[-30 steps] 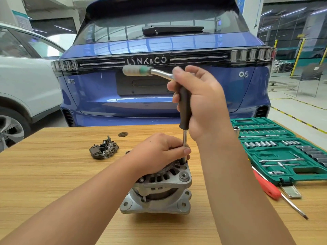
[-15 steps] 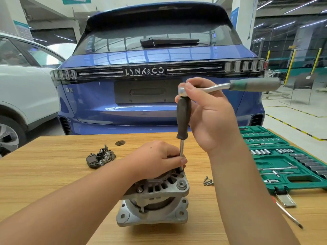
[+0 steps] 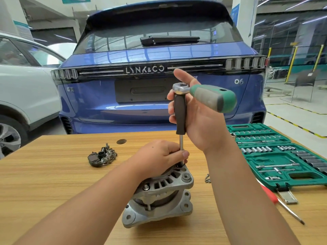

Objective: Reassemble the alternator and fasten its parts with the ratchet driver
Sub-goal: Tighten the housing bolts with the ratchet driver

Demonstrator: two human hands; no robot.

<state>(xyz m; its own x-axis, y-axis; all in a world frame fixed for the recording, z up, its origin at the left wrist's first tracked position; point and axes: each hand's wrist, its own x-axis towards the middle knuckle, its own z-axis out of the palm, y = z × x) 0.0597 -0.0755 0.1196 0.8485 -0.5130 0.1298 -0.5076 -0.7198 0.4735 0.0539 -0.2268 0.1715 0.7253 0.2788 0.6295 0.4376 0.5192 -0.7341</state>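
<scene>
Alternator (image 3: 159,197) lower centre of frame on wooden table (image 3: 53,183), tilted slightly. Left hand (image 3: 159,156) grips its top, thumb against the driver shaft. Ratchet driver (image 3: 180,114) stands vertical, tip down into the housing; green handle (image 3: 214,98) points right. Right hand (image 3: 200,117) wraps the black grip.

alternator (image 3: 159,195) on table (image 3: 53,183), socket case (image 3: 276,156) right of it

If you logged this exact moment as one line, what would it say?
step: fastening bolt | left hand: steadies driver shaft on alternator | right hand: holds black driver handle, ratchet attached on top
</scene>
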